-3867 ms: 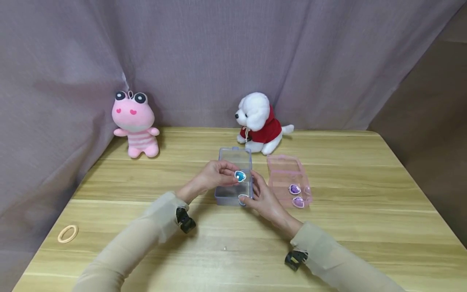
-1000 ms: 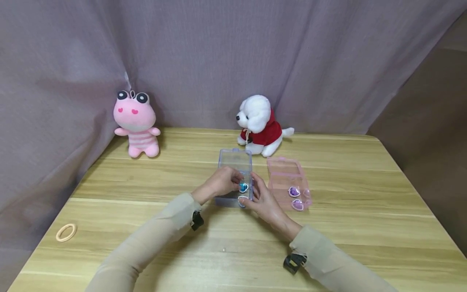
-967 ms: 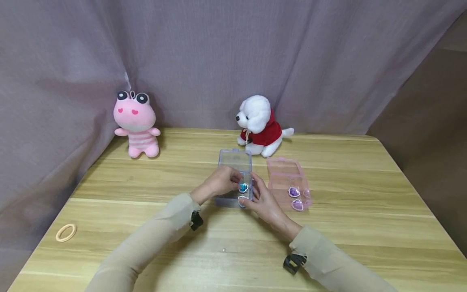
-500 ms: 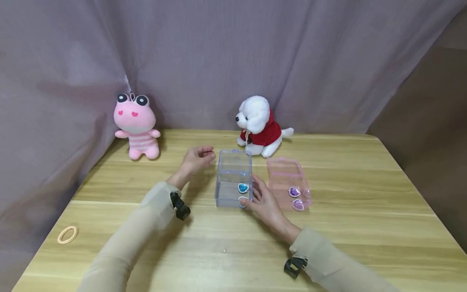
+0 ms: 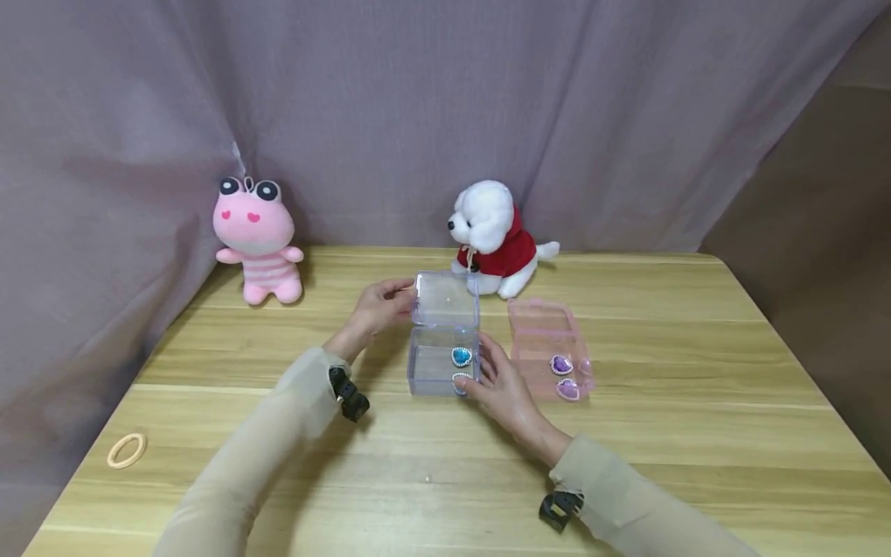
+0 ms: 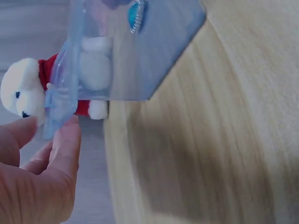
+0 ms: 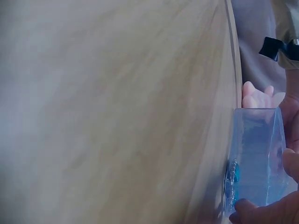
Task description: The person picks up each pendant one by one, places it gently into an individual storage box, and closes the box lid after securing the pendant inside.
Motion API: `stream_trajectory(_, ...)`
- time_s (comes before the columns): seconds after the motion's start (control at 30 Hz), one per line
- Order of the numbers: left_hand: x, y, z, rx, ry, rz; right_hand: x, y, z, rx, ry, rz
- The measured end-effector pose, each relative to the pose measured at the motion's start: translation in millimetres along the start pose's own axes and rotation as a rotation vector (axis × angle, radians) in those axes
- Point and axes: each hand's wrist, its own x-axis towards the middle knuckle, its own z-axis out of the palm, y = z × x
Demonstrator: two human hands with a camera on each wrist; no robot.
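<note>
A clear bluish plastic box (image 5: 428, 371) stands at the middle of the table with its hinged lid (image 5: 445, 300) tilted partly up. My left hand (image 5: 379, 309) pinches the lid's left edge between thumb and fingers; the left wrist view shows the lid corner (image 6: 52, 121) between them. On the box's right side, my right hand (image 5: 511, 396) grips the wall, its thumb at the front. Inside lies a blue heart-shaped gem (image 5: 462, 357) with a white beaded rim. Nearer the front is a second beaded gem (image 5: 461, 379), partly hidden by my right thumb.
Right of the box lies an open pink box (image 5: 532, 356) with two purple heart-shaped gems (image 5: 561, 365). A white plush dog (image 5: 487, 224) in red sits close behind the lid. At back left sits a pink plush toy (image 5: 256, 232); a beige ring (image 5: 127, 451) lies front left.
My left hand let go of the blue gem inside the box, moved back left to the lid, and has now lifted the lid from lying flat. My right hand stays on the box.
</note>
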Motion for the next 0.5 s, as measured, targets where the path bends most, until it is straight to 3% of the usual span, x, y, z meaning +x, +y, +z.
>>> stream_trajectory(0.27, -18.7, 10.5, -3.3, 0.01, 0.061, 0.069, 6.8, -0.7, 9.5, 0.024, 0.049, -0.054)
stream_trajectory(0.37, -29.7, 9.9, -3.0, 0.071, 0.074, 0.084, 9.2, 0.6, 11.4, 0.026, 0.065, -0.1)
stream_trajectory(0.5, -42.3, -0.4, -3.1, 0.196, 0.097, 0.14, 11.7, -0.3, 13.0, 0.041, 0.067, -0.084)
